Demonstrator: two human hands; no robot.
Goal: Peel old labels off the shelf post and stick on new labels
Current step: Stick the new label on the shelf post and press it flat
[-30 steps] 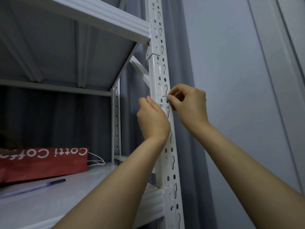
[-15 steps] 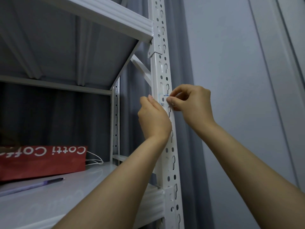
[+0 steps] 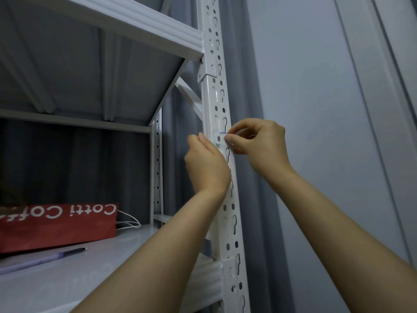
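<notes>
Fingers of right hand pinch label edge on post; left hand fingers hidden.

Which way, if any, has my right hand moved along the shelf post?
No. The right hand pinches the label just above the same keyhole slot on the shelf post as before.

A: Looked dim and bluish throughout?
B: Yes, lit softly from the near side, brightest on the white shelf post and the forearms
A: Saw shadow anywhere?
B: Sank into deep shade behind the lower shelf, caught a faint sheen on its top, bowed straight lines toward the edges, softened fine detail slightly
</notes>
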